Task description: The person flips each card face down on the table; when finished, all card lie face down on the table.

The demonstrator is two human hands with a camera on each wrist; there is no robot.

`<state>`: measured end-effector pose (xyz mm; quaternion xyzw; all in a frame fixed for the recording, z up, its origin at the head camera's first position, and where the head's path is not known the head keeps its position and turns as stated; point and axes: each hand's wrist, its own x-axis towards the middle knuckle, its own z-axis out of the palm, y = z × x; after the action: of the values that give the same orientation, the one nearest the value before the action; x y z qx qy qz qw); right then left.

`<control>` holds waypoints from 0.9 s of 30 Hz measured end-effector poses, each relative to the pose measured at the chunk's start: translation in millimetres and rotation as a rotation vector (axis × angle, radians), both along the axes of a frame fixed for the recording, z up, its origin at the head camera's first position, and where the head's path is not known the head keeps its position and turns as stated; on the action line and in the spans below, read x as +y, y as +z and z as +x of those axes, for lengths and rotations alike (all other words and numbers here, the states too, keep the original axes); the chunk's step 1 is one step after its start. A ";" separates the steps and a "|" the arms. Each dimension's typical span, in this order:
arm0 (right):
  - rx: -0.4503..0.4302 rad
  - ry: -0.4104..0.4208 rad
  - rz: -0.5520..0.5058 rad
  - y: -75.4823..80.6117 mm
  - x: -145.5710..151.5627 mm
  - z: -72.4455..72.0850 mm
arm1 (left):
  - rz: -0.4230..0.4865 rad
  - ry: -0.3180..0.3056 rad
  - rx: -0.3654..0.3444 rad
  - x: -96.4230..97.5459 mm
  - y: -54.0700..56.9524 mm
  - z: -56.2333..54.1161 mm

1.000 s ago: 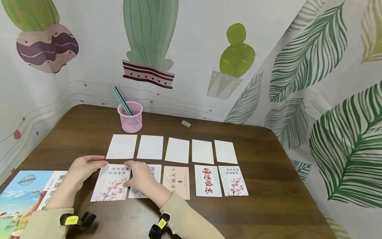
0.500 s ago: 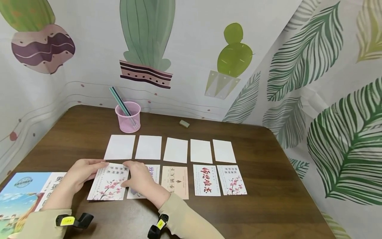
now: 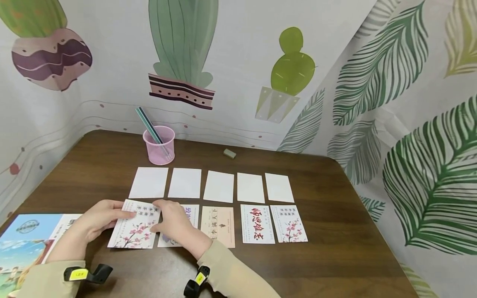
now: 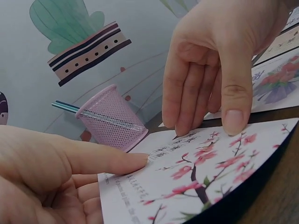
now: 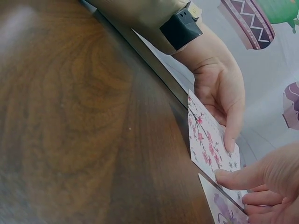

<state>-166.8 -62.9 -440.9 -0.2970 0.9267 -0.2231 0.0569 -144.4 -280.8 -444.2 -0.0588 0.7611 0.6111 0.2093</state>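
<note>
Head | left hand (image 3: pixel 96 220): fingers pinch blossom card (image 3: pixel 135 228) | right hand (image 3: pixel 174 220): straight fingers touch it | red-lettered card (image 3: pixel 257 224): "师恩难忘"

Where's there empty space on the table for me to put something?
The table is bare right of the blank cards and printed cards, and on their near side, beside the right sleeve. A smaller patch lies right of the small block. It's crowded at front left: left hand, right hand, held blossom card, book.

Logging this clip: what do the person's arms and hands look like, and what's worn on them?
The left hand and right hand wear no gloves. Plain beige sleeves end near the wrists. Around each sits a black band with a yellow label, its lettering too small to read.
</note>
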 end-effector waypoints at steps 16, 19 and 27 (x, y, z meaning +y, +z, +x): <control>0.026 -0.050 -0.121 17.5 5.3 0.4 | -0.021 -0.001 0.069 3.3 17.8 -2.9; -0.002 -0.051 -0.240 27.5 8.2 1.1 | -0.033 0.016 0.115 8.5 29.1 -6.6; -0.239 -0.053 -0.604 39.3 6.0 7.0 | 0.025 0.042 0.250 31.7 46.6 -15.6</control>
<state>-159.7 -57.0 -401.6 -0.2480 0.8128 -0.5227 0.0686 -159.9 -249.1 -397.7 0.0045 0.7723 0.6272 0.1007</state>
